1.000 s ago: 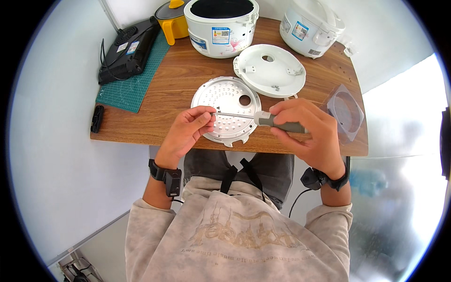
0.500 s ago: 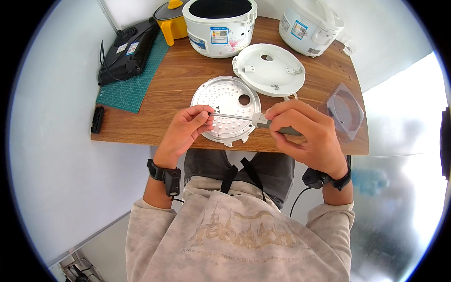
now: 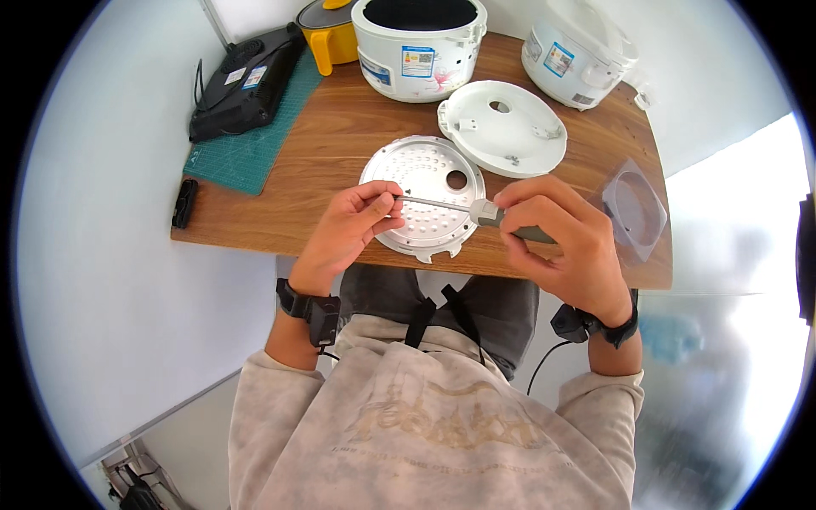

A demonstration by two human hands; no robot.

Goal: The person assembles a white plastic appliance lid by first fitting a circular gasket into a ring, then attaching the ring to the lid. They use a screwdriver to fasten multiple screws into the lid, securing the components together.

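My right hand (image 3: 565, 242) is closed around the grey handle of a screwdriver (image 3: 489, 212), held nearly level. Its metal shaft points left, and its tip reaches the pinched thumb and fingers of my left hand (image 3: 359, 223). Something small and dark shows at that tip; whether it is a screw I cannot tell. Both hands are above the near part of a round, dimpled metal plate (image 3: 425, 229), which has one large hole and a notched near edge. A small dark piece (image 3: 408, 191) lies on the plate, close to my left fingertips.
Behind the plate lies a white round lid (image 3: 501, 140) with small metal bits on it. Two white rice cookers, one open (image 3: 416, 68) and one lidded (image 3: 578, 55), stand farther back. A yellow pot (image 3: 331, 42), black appliance (image 3: 246, 85), green mat (image 3: 234, 161) and clear plastic tray (image 3: 633, 208) surround the work.
The view has shifted, so the table's things appear slightly farther right. Both hands keep the same hold, with the screwdriver still level between them over the plate.
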